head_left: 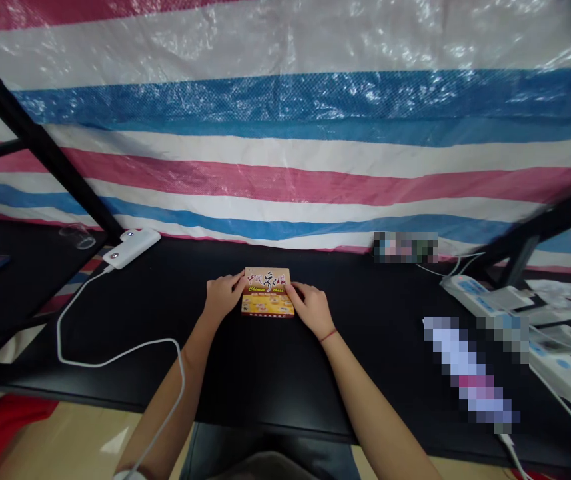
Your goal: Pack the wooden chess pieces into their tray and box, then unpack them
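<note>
A small flat box (267, 292), yellow and tan with red Chinese lettering, lies on the black table (265, 373) in front of me. My left hand (222, 295) grips its left edge with curled fingers. My right hand (312, 308) holds the right edge the same way; a thin red band circles that wrist. Both forearms reach up from the bottom of the view.
A white power bank (131, 247) sits at the back left, its white cable (115, 360) looping over the table's front edge. White power strips (515, 327) and cables crowd the right side. A striped tarp (285, 133) hangs behind. A black frame post (40, 140) slants at left.
</note>
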Motion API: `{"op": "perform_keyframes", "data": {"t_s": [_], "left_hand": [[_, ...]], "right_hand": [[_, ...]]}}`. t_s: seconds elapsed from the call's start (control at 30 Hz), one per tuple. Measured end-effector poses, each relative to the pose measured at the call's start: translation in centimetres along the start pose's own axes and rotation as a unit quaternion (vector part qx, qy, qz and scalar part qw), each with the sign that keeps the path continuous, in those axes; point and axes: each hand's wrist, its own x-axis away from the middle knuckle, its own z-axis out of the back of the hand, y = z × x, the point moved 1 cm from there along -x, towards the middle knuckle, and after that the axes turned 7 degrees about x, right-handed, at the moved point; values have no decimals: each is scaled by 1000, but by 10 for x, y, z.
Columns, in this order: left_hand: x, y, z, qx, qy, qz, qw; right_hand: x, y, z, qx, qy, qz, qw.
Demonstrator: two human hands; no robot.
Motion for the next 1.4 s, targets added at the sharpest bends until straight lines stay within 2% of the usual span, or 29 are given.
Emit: {"op": "perform_keyframes", "data": {"t_s": [0.13, 0.23, 0.33, 0.4, 0.5, 0.6, 0.8, 1.0, 1.07, 1.23, 1.3, 1.4], "left_hand": [[0, 1, -1, 17, -3, 8, 1000], [0, 0, -4, 82, 29, -7, 996], [3, 4, -3, 140, 92, -96, 981], [9, 12, 0, 155, 107, -180, 965], [21, 30, 4, 156, 43, -284, 945], [31, 44, 2, 113, -5, -316, 942], [29, 43, -1, 82, 4, -294, 952], [24, 34, 23, 120, 31, -300, 946], [23, 28, 29, 164, 73, -287, 941], [19, 2, 34, 263, 259, -169, 914], [17, -7, 34, 276, 288, -122, 909], [14, -15, 34, 269, 301, -48, 914]], "right_hand": [[-1, 2, 0, -83, 0, -10, 997], [-1, 3, -1, -179, 8, -24, 983], [-1, 2, -3, -234, 34, -15, 971], [0, 0, -2, -239, 42, 8, 970], [1, -4, 1, -235, 41, 53, 970], [0, -6, 3, -240, 42, 70, 967], [-2, -3, -3, -250, 33, -1, 968], [-3, -2, -5, -229, 18, -7, 973], [-3, -3, -4, -228, 18, -7, 973], [-4, -5, -2, -207, 18, 14, 978], [-5, -5, -2, -200, 20, 21, 979], [-5, -4, -2, -195, 23, 29, 980]]}}
